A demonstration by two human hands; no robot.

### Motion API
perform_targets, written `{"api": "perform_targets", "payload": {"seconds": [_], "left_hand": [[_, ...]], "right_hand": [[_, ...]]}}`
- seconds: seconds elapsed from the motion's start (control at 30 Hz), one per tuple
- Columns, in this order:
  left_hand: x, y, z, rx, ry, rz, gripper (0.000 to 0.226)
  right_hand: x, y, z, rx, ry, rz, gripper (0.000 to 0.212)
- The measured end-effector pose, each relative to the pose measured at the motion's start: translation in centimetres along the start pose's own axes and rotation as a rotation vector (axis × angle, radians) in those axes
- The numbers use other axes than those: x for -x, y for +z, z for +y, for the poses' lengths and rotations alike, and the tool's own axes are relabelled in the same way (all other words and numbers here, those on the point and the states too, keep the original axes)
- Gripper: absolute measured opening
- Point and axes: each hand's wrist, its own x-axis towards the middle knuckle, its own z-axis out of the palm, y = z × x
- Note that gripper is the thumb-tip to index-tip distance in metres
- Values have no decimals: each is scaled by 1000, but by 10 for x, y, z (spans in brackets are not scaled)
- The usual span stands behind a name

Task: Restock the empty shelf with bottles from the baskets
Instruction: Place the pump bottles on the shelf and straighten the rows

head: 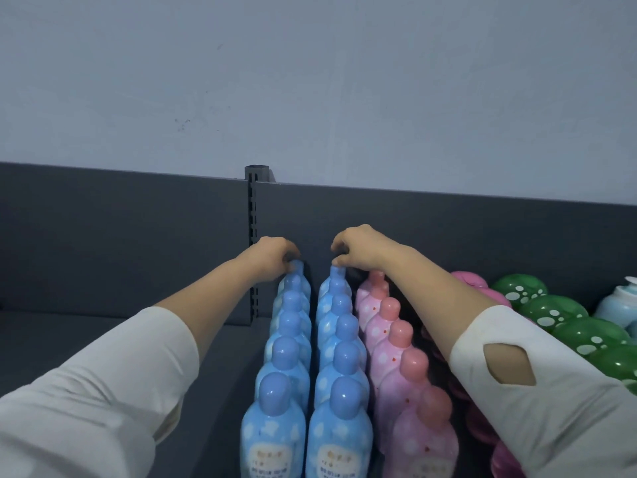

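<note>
Two rows of blue bottles with blue caps stand on the dark grey shelf (213, 367), running from front to back. My left hand (272, 255) grips the cap of the rearmost bottle of the left blue row (295, 282). My right hand (358, 248) pinches the cap of the rearmost bottle of the right blue row (336, 288). Both held bottles stand upright against the shelf's back panel (448, 229). A row of pink bottles with salmon caps (396, 350) stands just right of the blue rows, partly behind my right forearm.
Magenta round-topped bottles (470, 281) and green ones with white dots (551, 315) fill the shelf further right, with a pale blue bottle (620, 301) at the edge. A slotted upright post (253, 236) divides the back panel. The shelf left of the blue rows is bare.
</note>
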Motion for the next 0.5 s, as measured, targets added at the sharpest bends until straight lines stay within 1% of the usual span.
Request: {"api": "perform_targets", "payload": {"seconds": [0.13, 0.23, 0.33, 0.5], "left_hand": [[28, -13, -1, 39, 0, 36, 38], [48, -17, 1, 69, 22, 62, 32], [64, -15, 4, 90, 52, 98, 22], [96, -14, 17, 113, 93, 98, 19]], "right_hand": [[23, -8, -11, -7, 0, 39, 38], [44, -10, -21, -16, -19, 53, 36], [67, -12, -33, -49, -76, 25, 30], [106, -14, -52, -49, -137, -34, 28]]}}
